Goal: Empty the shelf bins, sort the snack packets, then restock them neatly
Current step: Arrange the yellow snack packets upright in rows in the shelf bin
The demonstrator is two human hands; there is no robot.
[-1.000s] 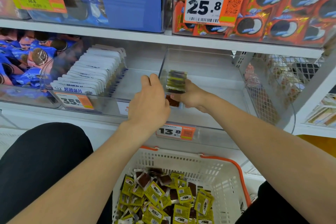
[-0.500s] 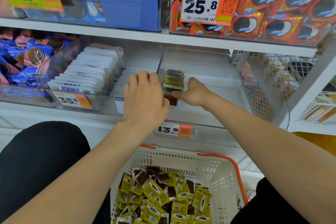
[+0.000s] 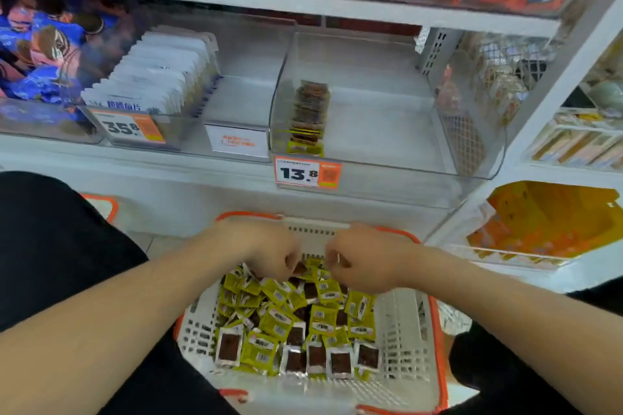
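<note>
Dozens of snack packets (image 3: pixel 296 320): lying loose and jumbled in the white basket (image 3: pixel 435 330), directly under the hands and spreading from them back toward me, with green-yellow faces and dark, clear-windowed faces mixing at all angles.
Handling: I am judging each packet as very light, flat and soft, with a slick film skin. They are likely sliding over one another and slipping out of a loose grasp, and nothing looks breakable.
Where to hold: I am reckoning on a pinch across a sealed edge or flat across both faces, taking several together as a squared stack rather than one by one.
Left hand (image 3: pixel 269 253): hovering over the far end of the pile, knuckles up, fingers curling down and inward. It is seeming to touch the top packets, but blur is stopping me telling whether it is pinching one.
Right hand (image 3: pixel 364 259): mirroring it just beside, the two nearly meeting, fingers curling likewise. Something dark is showing at the fingertips, yet I cannot tell if it is gripped.
Clear bin (image 3: pixel 387 131): sitting beyond and above the hands on the shelf, with one short row of packets (image 3: pixel 310 114) standing on edge along its left wall and most of its floor bare.
Progress: I am judging restocking as barely begun.
</note>
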